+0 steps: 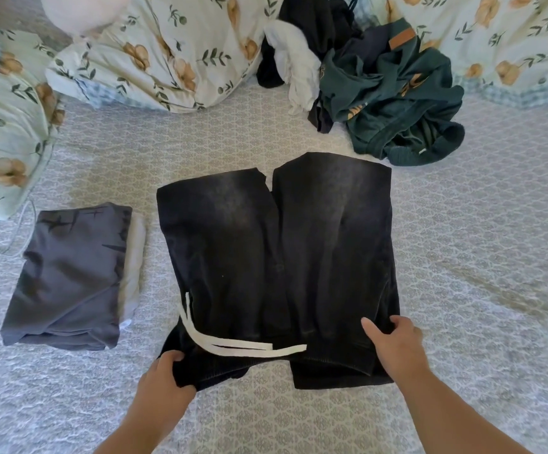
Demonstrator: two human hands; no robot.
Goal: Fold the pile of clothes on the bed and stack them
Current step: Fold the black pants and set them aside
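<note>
The bed (462, 257), covered in a pale patterned sheet, fills the view. A floral duvet (168, 50) is bunched along its far edge and down the far left side.

The black shorts (276, 257) lie flat in the middle of the bed, leg openings toward the duvet, waistband toward the person. They serve as the landmark here.

Beyond the shorts and a little to the right sits the unfolded pile of clothes (364, 77), close to the far leg hem but not touching it: a dark green sweatshirt (397, 103) on the near right of the pile, a white garment (295, 67) on its left, and black pieces at the back.

To the left of the shorts, just beside them with a strip of sheet between, lies a folded grey garment (69, 276) stacked on a folded whitish one (133, 257) that shows along its right edge.

The right hand (394, 345) is at the shorts' near right corner, thumb pressed on top of the waistband and fingers curled round the edge, gripping it. The left hand (164, 375) is at the near left corner, fingers curled into a bunched fold of the waistband.

A white drawstring (233, 345) lies across the waistband between the two hands, its two ends pointing right.
</note>
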